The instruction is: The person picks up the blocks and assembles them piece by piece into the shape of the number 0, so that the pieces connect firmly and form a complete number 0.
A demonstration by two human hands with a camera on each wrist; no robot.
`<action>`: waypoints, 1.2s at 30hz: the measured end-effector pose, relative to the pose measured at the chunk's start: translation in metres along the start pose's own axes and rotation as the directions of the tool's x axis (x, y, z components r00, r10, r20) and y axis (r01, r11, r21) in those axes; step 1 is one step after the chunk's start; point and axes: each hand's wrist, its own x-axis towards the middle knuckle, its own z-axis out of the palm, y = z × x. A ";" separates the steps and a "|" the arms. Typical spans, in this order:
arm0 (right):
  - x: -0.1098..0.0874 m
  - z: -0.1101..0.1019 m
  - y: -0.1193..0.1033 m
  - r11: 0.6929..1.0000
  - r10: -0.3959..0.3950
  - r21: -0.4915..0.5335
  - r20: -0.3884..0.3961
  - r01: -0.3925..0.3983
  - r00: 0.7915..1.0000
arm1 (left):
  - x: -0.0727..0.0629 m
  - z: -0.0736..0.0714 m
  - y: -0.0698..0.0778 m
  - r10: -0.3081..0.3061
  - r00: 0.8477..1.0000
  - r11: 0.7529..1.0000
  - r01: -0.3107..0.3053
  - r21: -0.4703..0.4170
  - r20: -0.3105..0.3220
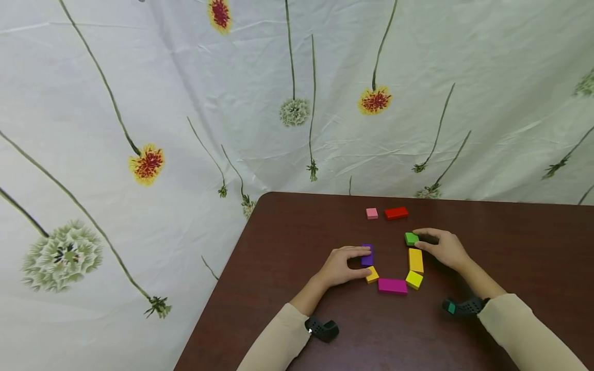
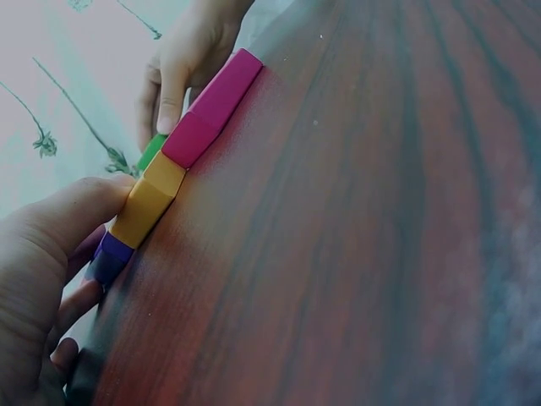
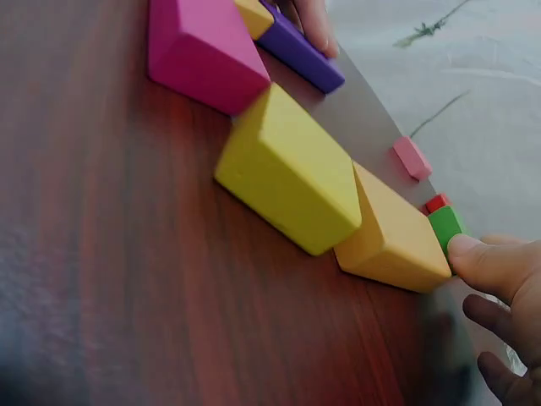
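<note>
My right hand [image 1: 443,248] pinches a small green block [image 1: 411,238] between thumb and forefinger, at the far end of an upright-lying yellow-orange block [image 1: 415,260]. My left hand [image 1: 341,267] rests its thumb on a small orange block [image 1: 372,274], while its fingers reach over a purple block [image 1: 367,255] just beyond. A magenta block [image 1: 392,286] lies nearest me, between the orange block and a small yellow block [image 1: 414,280]. Together these blocks form a U-shaped outline on the table. In the right wrist view the thumb covers part of the green block [image 3: 445,227].
Beyond the outline, a small pink block [image 1: 372,213] and a red block [image 1: 396,213] lie near the far edge of the dark brown table [image 1: 306,221]. A white flower-print cloth [image 1: 260,93] hangs behind. Dark bands circle both wrists.
</note>
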 end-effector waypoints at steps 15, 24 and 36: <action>0.005 -0.004 -0.003 1.000 0.023 -0.010 0.095 -0.022 0.995 | -0.001 0.000 0.002 -0.021 1.000 1.000 0.021 0.010 0.009; 0.009 -0.009 -0.003 0.999 0.014 -0.045 0.144 -0.008 0.989 | 0.000 0.000 0.000 -0.013 1.000 1.000 0.013 0.004 0.006; 0.009 -0.012 -0.003 0.999 -0.013 -0.039 0.168 0.020 0.986 | 0.000 0.000 0.001 -0.013 1.000 1.000 0.013 0.019 -0.001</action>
